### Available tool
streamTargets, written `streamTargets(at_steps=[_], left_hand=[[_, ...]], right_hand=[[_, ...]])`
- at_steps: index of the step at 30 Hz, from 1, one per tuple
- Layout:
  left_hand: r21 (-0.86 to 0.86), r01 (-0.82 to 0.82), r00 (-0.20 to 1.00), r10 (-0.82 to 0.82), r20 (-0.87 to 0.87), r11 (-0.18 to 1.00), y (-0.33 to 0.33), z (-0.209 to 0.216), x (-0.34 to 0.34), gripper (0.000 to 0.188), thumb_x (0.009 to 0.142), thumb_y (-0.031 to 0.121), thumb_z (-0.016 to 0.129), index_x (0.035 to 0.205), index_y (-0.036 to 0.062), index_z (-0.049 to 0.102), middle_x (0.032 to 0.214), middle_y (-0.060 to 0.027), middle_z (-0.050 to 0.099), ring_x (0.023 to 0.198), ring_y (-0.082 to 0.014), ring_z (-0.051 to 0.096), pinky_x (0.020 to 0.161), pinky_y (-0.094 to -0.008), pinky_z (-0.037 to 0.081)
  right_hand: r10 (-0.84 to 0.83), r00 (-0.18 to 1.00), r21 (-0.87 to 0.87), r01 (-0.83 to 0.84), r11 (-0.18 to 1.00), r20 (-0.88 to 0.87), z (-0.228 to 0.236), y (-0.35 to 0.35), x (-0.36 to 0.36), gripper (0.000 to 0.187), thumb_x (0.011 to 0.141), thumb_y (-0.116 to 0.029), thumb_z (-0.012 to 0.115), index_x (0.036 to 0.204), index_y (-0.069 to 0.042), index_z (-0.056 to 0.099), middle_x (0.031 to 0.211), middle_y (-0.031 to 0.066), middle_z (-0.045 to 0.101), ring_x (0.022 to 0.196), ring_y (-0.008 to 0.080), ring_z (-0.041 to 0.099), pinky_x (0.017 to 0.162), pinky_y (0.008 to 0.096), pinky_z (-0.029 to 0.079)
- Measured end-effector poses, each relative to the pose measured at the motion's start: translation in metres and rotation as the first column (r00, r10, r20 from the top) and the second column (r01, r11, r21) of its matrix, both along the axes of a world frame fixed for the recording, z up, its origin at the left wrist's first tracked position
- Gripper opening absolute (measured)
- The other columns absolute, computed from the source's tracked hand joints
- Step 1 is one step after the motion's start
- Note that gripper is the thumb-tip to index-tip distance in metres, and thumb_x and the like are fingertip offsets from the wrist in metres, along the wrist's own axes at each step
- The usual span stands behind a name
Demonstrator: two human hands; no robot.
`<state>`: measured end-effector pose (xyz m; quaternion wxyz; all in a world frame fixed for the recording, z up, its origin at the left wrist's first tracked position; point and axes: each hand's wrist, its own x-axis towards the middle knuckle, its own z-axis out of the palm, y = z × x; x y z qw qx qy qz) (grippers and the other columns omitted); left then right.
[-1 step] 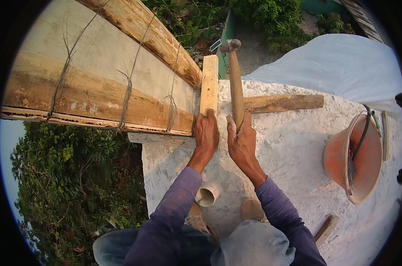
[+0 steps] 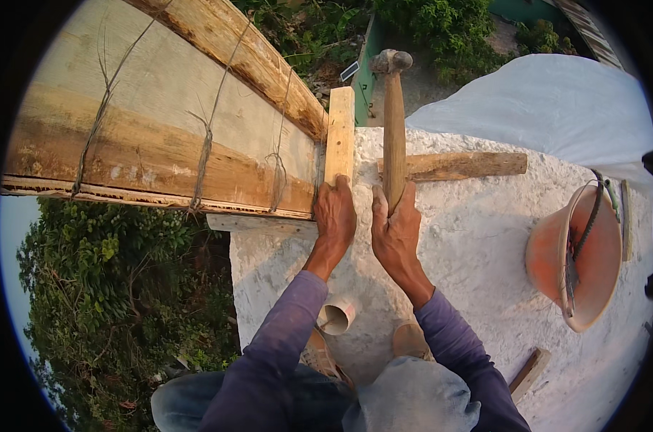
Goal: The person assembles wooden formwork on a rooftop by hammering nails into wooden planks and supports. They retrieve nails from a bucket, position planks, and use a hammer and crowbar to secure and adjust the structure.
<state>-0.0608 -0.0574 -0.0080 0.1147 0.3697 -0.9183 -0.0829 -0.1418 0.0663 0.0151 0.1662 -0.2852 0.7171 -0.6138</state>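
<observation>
My left hand (image 2: 335,214) is closed around the near end of a short, pale wooden block (image 2: 340,137). The block lies against the end of a wooden formwork panel (image 2: 233,137), which is bound with twisted wires. In my right hand (image 2: 398,227) is a hammer (image 2: 395,129), gripped by its wooden handle with the thumb along it. Its metal head points away from me, beyond the block's far end and to the right of it, touching nothing. Behind the handle, a rough wooden offcut (image 2: 463,166) rests on the whitish slab.
An orange bucket (image 2: 539,248) with a dark bar in it lies tilted at the right. Near my boots stands a small white cup (image 2: 337,317). Another wood piece (image 2: 530,374) lies lower right. The slab's edge (image 2: 234,288) drops off to bushes at the left.
The hammer has swung a little to the right and its head is higher, farther from the block. My left hand and the block look the same.
</observation>
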Motion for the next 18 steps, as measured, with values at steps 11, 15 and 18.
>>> streamTargets(at_steps=[11,15,18], left_hand=[[0.049,-0.034,0.997,0.03,0.07,0.998,0.006,0.019,-0.005,0.032,0.097,0.001,0.061,0.128,-0.0068,0.062,0.092,-0.0288,0.068,0.097,-0.0426,0.066,0.08,-0.0509,0.055],[-0.017,0.008,0.996,-0.006,0.091,1.0,0.009,0.019,-0.002,0.035,0.098,-0.002,0.061,0.13,-0.0153,0.058,0.09,-0.0269,0.071,0.098,-0.0381,0.066,0.078,-0.0468,0.057],[-0.033,0.013,0.993,-0.009,0.117,0.999,0.009,0.015,-0.001,0.037,0.098,-0.002,0.062,0.132,-0.0163,0.056,0.091,-0.0268,0.071,0.097,-0.0366,0.064,0.077,-0.0464,0.057]], right_hand=[[0.235,0.936,0.389,-0.121,0.913,-0.262,-0.006,0.008,-0.03,0.03,0.107,-0.025,0.062,0.115,-0.002,0.045,0.073,0.0241,0.067,0.062,0.0467,0.067,0.054,0.0545,0.053],[0.33,0.893,0.424,-0.182,0.887,-0.307,0.013,0.036,-0.06,0.033,0.108,-0.03,0.062,0.116,-0.002,0.046,0.067,0.02,0.064,0.057,0.0412,0.066,0.051,0.0492,0.051],[0.312,0.942,0.42,-0.236,0.876,-0.121,0.029,0.04,-0.066,0.036,0.11,-0.033,0.06,0.118,-0.001,0.047,0.064,0.0165,0.061,0.053,0.033,0.065,0.048,0.044,0.048]])
